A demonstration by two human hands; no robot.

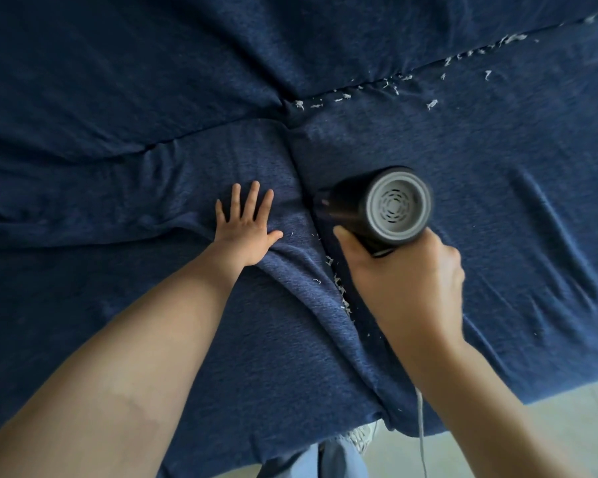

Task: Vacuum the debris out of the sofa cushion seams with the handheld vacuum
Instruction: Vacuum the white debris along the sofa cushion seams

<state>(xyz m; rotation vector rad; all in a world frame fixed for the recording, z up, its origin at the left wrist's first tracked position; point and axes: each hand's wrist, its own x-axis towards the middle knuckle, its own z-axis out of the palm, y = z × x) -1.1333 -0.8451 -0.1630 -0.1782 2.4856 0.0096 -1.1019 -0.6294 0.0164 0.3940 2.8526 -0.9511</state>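
One vacuum (pixel 377 208), two seams, seemingly.

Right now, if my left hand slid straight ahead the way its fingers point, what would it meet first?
Only cushion fabric at first; the left hand lies flat on the sofa cover. Further on, probably the rear seam below the back cushion, though depth is uncertain.

Sofa cover (pixel 463 160): dark blue knit cloth, matt, finely textured, wrinkled under my left hand (pixel 247 229). Handheld vacuum (pixel 377 208): black plastic body with slight sheen; grey matt plastic vented end cap. Debris (pixel 340 288): white, fibrous shreds. Floor (pixel 549 429): pale, smooth.
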